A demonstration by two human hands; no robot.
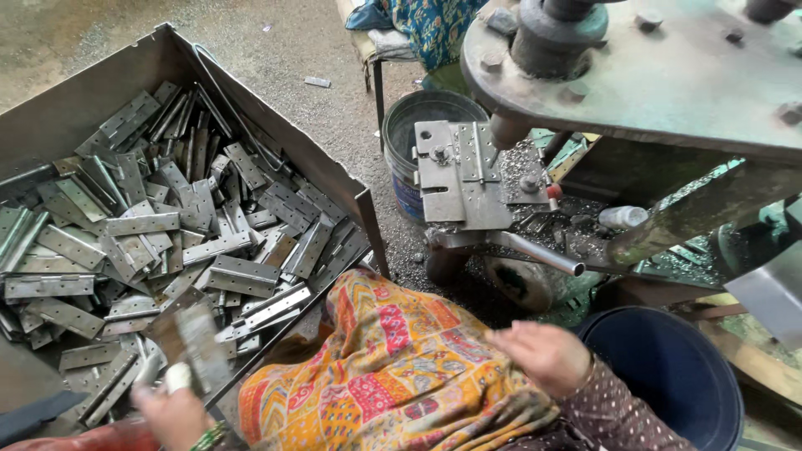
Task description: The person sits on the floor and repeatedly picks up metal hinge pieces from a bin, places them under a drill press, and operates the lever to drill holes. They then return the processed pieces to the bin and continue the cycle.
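— Hinges (pixel 150 224), a whole heap of them, fill the big open metal bin (pixel 75 108) on my left side. Flat grey steel ones, lying every which way.

— What is the left hand doing?

— My left hand (pixel 171 409) is low at the near edge of that bin, gripping one hinge (pixel 190 338) that stands up out of it. The piece is blurred, so I can't tell whether it is folded or opened flat. The fingers are closed around its lower end.

— And the right?

— My right hand (pixel 539 355) sits over my lap, just above the patterned orange cloth (pixel 393 376). The fingers are loosely curled and I see nothing in them, though the palm faces away, so I can't be sure.

— What is in front of you?

— A green press machine (pixel 668 75) with a round ram coming down. Under it is a steel fixture plate (pixel 459 171), and one hinge (pixel 480 150) lies on that plate, well apart from both hands. Metal shavings are scattered around the base.

— Anything else close by?

— A grey bucket (pixel 418 117) stands behind the fixture, and a dark blue tub (pixel 668 376) sits just beside my right wrist.
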